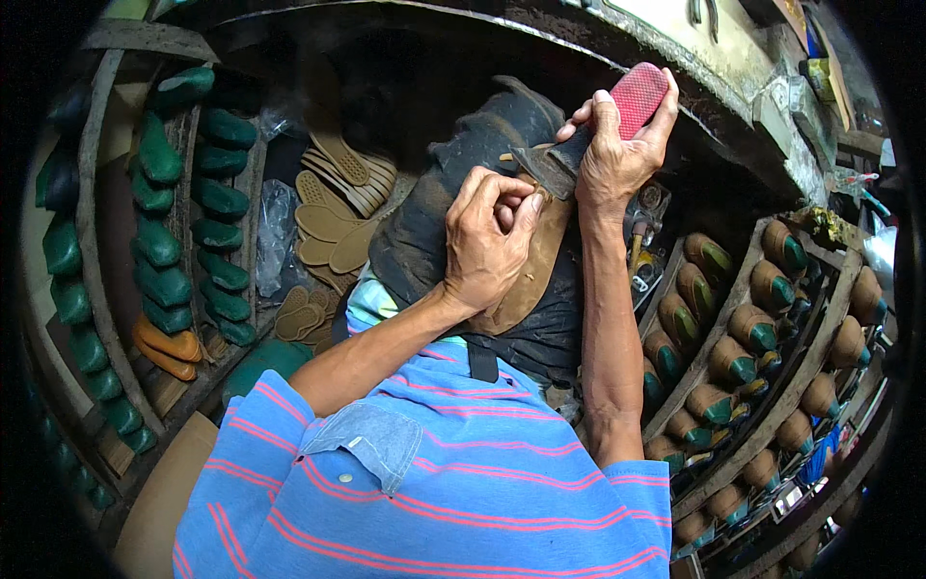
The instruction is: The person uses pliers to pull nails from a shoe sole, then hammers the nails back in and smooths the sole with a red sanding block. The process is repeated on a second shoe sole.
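Observation:
My right hand (617,145) grips a tool with a red textured handle (637,95), its dark metal head (545,166) resting on the upper end of a tan shoe sole (535,270). My left hand (487,241) pinches and presses the sole's edge just below the tool head. The sole lies on a black apron or cloth (424,232) over my lap. Both forearms come up from the lower edge, out of a blue shirt with pink stripes.
Green shoe lasts (159,236) fill wooden racks on the left, next to a pile of tan soles (333,212). Racks on the right (743,338) hold lasts with brown leather uppers. A dark workbench edge (675,116) curves across the top.

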Demonstrator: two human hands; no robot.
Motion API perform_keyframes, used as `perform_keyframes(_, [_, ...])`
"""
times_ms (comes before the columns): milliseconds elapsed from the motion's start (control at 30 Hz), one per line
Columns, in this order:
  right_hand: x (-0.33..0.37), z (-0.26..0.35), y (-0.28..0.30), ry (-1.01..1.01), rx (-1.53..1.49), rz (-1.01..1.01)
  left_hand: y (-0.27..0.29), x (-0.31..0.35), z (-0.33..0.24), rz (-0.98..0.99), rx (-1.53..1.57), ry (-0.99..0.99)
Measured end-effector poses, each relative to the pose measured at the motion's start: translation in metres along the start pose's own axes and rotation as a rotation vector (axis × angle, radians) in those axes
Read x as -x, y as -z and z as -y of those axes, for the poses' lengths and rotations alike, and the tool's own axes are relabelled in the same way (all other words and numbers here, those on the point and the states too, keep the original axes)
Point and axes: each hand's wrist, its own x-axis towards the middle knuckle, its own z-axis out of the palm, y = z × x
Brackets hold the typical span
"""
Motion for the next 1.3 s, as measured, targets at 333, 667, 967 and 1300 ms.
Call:
perform_keyframes(333, [-0.002,0.019,0.027,0.018,0.183,0.229,0.0,0.001,0.003,0.055,-0.059,-0.124])
perform_keyframes(667, [-0.001,0.027,0.036,-0.014,0.092,0.118,0.004,0.002,0.003,0.071,-0.119,-0.209])
perform_keyframes(967, [-0.007,0.018,0.012,-0.037,0.128,0.231,0.003,0.003,0.009,0.034,-0.093,-0.242])
perform_keyframes(1300, [-0.006,0.018,0.011,0.021,0.192,0.252,0.001,0.003,0.009,0.053,-0.109,-0.261])
